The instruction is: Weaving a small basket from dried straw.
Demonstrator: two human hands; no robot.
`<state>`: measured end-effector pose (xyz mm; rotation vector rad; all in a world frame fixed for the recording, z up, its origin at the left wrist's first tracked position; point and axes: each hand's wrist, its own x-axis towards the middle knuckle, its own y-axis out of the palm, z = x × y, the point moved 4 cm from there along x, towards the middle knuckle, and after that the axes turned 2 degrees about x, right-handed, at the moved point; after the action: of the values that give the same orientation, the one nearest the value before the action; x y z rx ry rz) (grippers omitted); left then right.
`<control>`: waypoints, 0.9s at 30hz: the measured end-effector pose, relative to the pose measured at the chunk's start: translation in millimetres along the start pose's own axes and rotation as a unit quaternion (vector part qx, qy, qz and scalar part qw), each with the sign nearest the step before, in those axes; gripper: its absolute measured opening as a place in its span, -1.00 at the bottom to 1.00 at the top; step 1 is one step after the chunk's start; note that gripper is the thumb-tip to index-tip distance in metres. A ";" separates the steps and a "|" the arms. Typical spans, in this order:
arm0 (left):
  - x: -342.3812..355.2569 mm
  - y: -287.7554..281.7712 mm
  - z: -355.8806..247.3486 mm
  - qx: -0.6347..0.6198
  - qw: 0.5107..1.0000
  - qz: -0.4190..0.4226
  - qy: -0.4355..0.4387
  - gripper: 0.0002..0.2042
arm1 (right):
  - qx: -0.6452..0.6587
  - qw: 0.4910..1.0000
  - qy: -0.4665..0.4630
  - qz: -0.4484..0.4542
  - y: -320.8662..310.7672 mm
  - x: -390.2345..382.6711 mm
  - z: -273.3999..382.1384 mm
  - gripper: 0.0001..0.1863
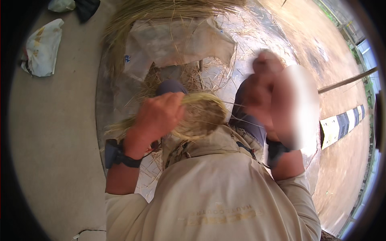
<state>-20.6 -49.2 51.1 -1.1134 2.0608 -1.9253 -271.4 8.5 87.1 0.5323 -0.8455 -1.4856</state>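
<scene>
My left hand (159,114) is closed on the left rim of a small round straw basket (205,116). Loose straw ends (120,125) stick out to the left from under that hand. The basket is held over my lap, its hollow side showing. Up and to its right is my right hand (263,88), smeared by motion, so its fingers cannot be made out. A thin strand (233,104) stretches from the basket's rim toward my right hand. Whether my right fingers grip the strand does not show. A pale blur covers the area beside my right wrist.
A thick bundle of long straw (173,10) lies beyond my knees, with a whitish sack (181,42) in front. Straw bits litter the pale ground sheet (249,36). White plastic bag (44,50) at far left; pole (348,80) and black-and-white striped block (341,124) on the right.
</scene>
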 end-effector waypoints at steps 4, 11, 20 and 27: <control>-22.9 -36.3 61.8 0.074 0.993 0.005 -0.093 -0.79 | -0.158 0.981 -0.091 0.060 -73.5 -47.7 97.7 -0.71; -109.8 -104.1 178.2 0.242 0.943 0.034 -0.225 -0.83 | -0.444 0.817 -0.148 -0.337 -352.7 -171.6 328.8 -0.58; -156.6 -121.3 202.5 0.250 0.903 0.090 -0.337 -0.79 | -0.422 0.677 -0.202 -0.568 -457.5 -267.3 432.5 -0.66; -42.3 -52.5 70.3 0.012 0.979 0.116 -0.166 -0.75 | -0.641 0.761 -0.063 -0.076 -168.2 -66.2 133.1 -0.63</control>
<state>70.5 -79.1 68.5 -1.0518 1.8855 -1.5349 -472.9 89.3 30.0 -0.5610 0.2663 -1.8718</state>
